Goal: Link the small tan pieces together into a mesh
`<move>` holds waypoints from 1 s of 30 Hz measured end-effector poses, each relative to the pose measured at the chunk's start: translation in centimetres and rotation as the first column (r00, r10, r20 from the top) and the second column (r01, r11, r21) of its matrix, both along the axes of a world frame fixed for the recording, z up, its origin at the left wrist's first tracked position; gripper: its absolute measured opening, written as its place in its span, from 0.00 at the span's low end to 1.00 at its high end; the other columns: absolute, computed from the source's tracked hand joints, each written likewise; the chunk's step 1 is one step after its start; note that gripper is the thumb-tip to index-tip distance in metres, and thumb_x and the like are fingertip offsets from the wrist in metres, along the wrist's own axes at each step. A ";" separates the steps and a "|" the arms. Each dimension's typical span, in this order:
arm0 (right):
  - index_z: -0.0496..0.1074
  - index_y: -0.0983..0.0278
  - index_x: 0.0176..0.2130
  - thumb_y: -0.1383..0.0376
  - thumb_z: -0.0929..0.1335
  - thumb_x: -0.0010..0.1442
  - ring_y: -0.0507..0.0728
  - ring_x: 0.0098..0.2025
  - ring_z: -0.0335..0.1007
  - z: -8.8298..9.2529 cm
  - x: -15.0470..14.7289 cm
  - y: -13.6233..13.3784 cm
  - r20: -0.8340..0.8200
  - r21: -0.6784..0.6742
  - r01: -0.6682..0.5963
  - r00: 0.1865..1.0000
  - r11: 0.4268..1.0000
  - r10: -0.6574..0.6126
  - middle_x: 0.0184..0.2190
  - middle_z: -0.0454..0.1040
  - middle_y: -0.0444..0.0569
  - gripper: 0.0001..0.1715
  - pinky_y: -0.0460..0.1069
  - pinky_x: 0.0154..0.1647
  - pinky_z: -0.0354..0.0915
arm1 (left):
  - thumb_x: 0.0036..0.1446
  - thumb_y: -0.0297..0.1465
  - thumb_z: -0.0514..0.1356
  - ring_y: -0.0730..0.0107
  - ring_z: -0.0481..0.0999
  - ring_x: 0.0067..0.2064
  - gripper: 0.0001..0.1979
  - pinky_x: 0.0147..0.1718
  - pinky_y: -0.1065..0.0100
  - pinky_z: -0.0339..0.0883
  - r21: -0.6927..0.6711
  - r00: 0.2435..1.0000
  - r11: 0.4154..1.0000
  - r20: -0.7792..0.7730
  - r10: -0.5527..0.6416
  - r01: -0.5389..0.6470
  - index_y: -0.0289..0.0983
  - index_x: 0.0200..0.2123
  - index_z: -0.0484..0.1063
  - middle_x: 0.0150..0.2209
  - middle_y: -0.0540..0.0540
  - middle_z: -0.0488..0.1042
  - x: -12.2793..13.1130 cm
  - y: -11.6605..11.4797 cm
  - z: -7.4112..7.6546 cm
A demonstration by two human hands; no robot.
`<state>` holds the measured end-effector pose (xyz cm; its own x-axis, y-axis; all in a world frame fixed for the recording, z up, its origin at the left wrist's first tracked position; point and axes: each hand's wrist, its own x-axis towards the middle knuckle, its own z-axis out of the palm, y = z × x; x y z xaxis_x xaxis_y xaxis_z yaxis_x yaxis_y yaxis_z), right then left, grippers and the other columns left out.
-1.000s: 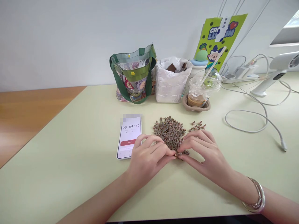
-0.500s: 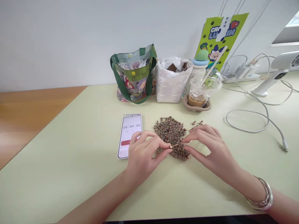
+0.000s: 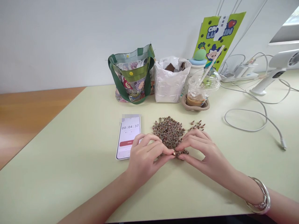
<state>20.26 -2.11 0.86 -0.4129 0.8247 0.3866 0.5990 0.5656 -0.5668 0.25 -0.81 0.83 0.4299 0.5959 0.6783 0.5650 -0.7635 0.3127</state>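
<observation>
My left hand [image 3: 147, 157] pinches a small brass-coloured screw [image 3: 174, 153] by its head, between thumb and index finger. From the other side, my right hand [image 3: 205, 152] has its thumb and index finger closed around the shank end of the same screw. Whether a small part sits between those right fingertips is too small to tell. Behind the fingers lies a heap of similar screws [image 3: 168, 130], partly hidden by both hands. Just beyond my right hand is a smaller loose group of screws [image 3: 197, 125].
Beside my left hand lies a phone [image 3: 129, 133] with a running timer. Along the back stand a green-trimmed bag [image 3: 132, 76], a white plastic bag [image 3: 170, 84] and a drink cup [image 3: 197, 96] in a cardboard holder. A white cable [image 3: 245, 130] curls at the right, near a small fan [image 3: 268, 77].
Both hands have come slightly closer together and lower, and my right fingertips have closed in on the screw from a small distance. The phone timer has advanced a second.
</observation>
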 end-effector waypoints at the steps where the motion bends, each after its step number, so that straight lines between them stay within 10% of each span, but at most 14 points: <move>1: 0.71 0.58 0.35 0.64 0.68 0.56 0.56 0.40 0.65 0.0 0.0 0.0 0.004 -0.005 -0.014 1.000 1.000 0.014 0.31 0.75 0.44 0.03 0.56 0.44 0.58 | 0.52 0.31 0.63 0.71 0.72 0.33 0.05 0.37 0.65 0.54 0.004 1.000 1.000 -0.001 -0.008 0.008 0.41 0.26 0.70 0.22 0.57 0.74 0.0 0.0 0.0; 30: 0.70 0.60 0.34 0.67 0.65 0.58 0.56 0.39 0.66 0.3 -0.3 -0.2 -0.051 -0.107 -0.040 0.998 0.994 0.035 0.31 0.73 0.46 0.03 0.54 0.41 0.63 | 0.52 0.30 0.63 0.71 0.71 0.32 0.06 0.36 0.66 0.56 0.044 1.000 0.999 -0.008 -0.022 0.023 0.40 0.25 0.69 0.21 0.58 0.74 0.1 -0.1 0.1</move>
